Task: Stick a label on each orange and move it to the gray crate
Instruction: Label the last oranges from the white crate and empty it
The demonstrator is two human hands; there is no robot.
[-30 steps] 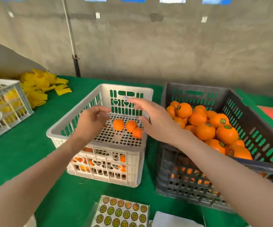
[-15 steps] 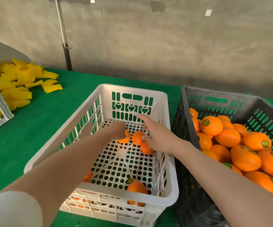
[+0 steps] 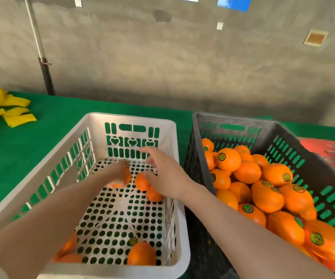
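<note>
Both my hands reach deep into the white crate [image 3: 179, 228] at the centre. My left hand [image 3: 120, 174] curls down over an unlabelled orange [image 3: 128, 176] on the crate's perforated floor and grips it. My right hand [image 3: 163, 175] hovers just right of it with fingers loosely spread, the index finger pointing at the far wall. It lies over two more oranges [image 3: 141, 181] [image 3: 153, 195]. Two further oranges [image 3: 141, 253] [image 3: 68, 249] lie at the crate's near end. The gray crate [image 3: 233, 119] on the right is heaped with labelled oranges [image 3: 228, 159].
The crates stand side by side on a green cloth table [image 3: 17, 158]. Yellow scraps [image 3: 7, 111] lie at the far left, a red packet [image 3: 332, 153] sits behind the gray crate. A concrete wall and a pole [image 3: 45, 71] close the back.
My head has moved in closer over the crates. Both hands have gone deeper into the white crate, and my left hand has closed over an orange.
</note>
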